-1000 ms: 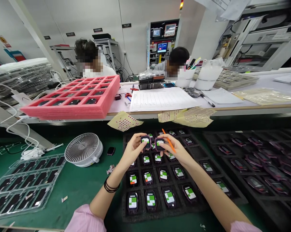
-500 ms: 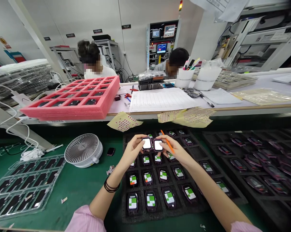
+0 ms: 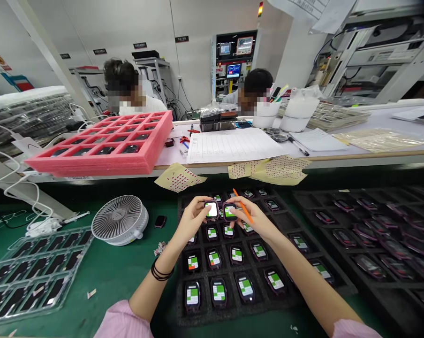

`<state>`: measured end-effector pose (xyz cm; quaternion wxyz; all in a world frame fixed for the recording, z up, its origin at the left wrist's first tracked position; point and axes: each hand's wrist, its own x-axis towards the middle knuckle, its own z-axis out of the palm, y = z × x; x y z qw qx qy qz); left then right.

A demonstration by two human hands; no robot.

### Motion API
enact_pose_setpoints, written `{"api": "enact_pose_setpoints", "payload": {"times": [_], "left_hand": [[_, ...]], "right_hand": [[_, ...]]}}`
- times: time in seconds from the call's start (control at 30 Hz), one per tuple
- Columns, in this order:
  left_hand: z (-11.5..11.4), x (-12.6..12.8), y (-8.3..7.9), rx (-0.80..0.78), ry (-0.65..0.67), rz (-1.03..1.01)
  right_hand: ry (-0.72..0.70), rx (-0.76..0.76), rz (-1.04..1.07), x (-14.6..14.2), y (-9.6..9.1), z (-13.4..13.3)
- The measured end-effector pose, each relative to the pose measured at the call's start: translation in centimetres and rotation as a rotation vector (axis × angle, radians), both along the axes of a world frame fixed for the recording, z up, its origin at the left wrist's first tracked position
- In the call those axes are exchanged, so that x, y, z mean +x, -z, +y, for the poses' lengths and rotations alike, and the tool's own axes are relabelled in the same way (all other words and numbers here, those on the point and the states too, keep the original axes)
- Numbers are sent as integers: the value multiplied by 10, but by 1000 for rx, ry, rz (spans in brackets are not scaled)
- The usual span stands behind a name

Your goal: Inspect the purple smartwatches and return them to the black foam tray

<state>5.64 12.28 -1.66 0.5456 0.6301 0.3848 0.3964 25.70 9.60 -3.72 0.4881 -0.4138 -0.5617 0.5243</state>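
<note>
Recording the bench station from beside the operator. The left hand (image 3: 194,218) pinches a square-faced smartwatch (image 3: 211,210) between thumb and fingers, and the right hand (image 3: 254,221) pinches a second smartwatch (image 3: 229,211) the same way. The two watches sit just beside each other, held up over the far edge of a black foam tray (image 3: 285,220). An orange stylus (image 3: 244,211) lies tucked in the right hand, angled away across the fingers. The hands are close together, not touching as far as can be seen.

The tray holds rows of like watches, one per pocket, each showing a green-and-white display. A second black tray (image 3: 381,300) lies just to its right, with its watches at a shallower view. Left of the tray, on the green bench mat (image 3: 117,281), are a white desk fan (image 3: 119,219), a single loose watch (image 3: 159,221) and a clear blister tray (image 3: 36,277). Black bands (image 3: 160,272) circle the left wrist; pink sleeves (image 3: 118,321) show at the lower edge.

Across the far bench lie a pink foam tray (image 3: 99,162), a printed form (image 3: 233,145) and yellow sticker sheets (image 3: 178,177). Two co-workers (image 3: 254,89) sit beyond it.
</note>
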Motion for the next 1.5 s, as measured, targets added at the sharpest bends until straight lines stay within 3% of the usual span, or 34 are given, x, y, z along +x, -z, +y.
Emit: {"api": "enact_pose_setpoints", "payload": {"times": [0.3, 0.7, 1.2, 1.5], "left_hand": [[1, 2, 2, -21, -40, -26], [3, 0, 8, 40, 96, 25], [3, 2, 1, -71, -62, -22], [6, 2, 8, 18, 23, -1]], "right_hand": [[8, -7, 12, -1, -1, -1], [84, 3, -33, 1, -7, -4], [-134, -8, -24, 0, -3, -4], [39, -12, 34, 0, -4, -1]]}}
